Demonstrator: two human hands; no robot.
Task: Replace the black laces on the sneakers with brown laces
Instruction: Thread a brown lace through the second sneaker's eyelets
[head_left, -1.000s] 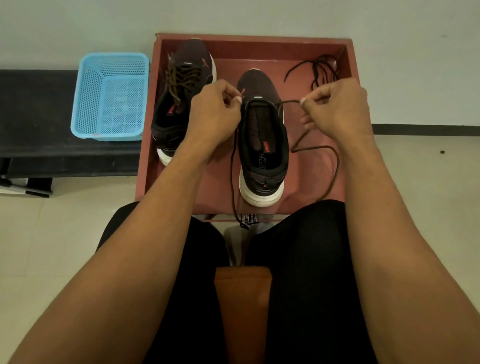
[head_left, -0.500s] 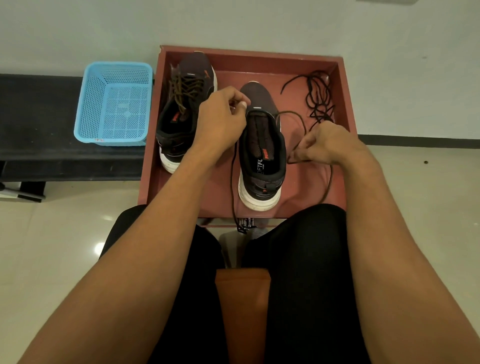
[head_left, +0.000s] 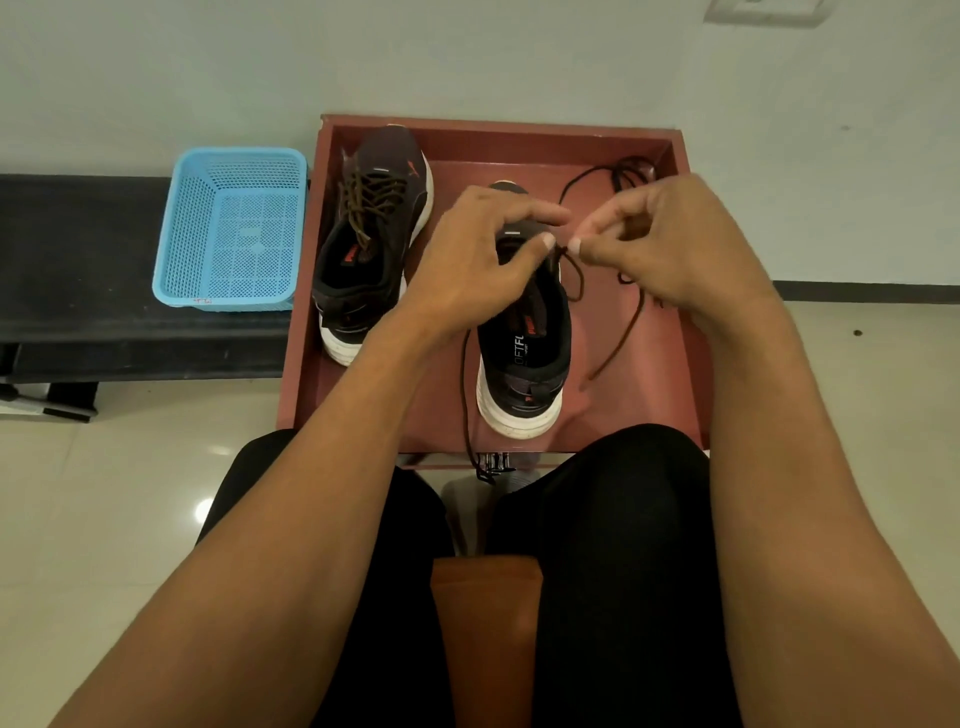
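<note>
— Looking for the brown lace (head_left: 619, 338)?
— Pinched tight at the tip by the right hand (head_left: 670, 244), just at three o'clock of the left hand (head_left: 467, 265). Trailing toward five o'clock in the tray (head_left: 498, 124).
— And the left hand?
— Curled tight on the front of the sneaker (head_left: 524, 358). Hold steady, poke the tip straight through the next hole, pull slowly.
— Old black laces (head_left: 626, 174)?
— Heaped at one o'clock. Leave alone.

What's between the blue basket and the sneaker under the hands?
The tray's left wall, then the other sneaker, already laced in brown. Shows in the head view.
</note>
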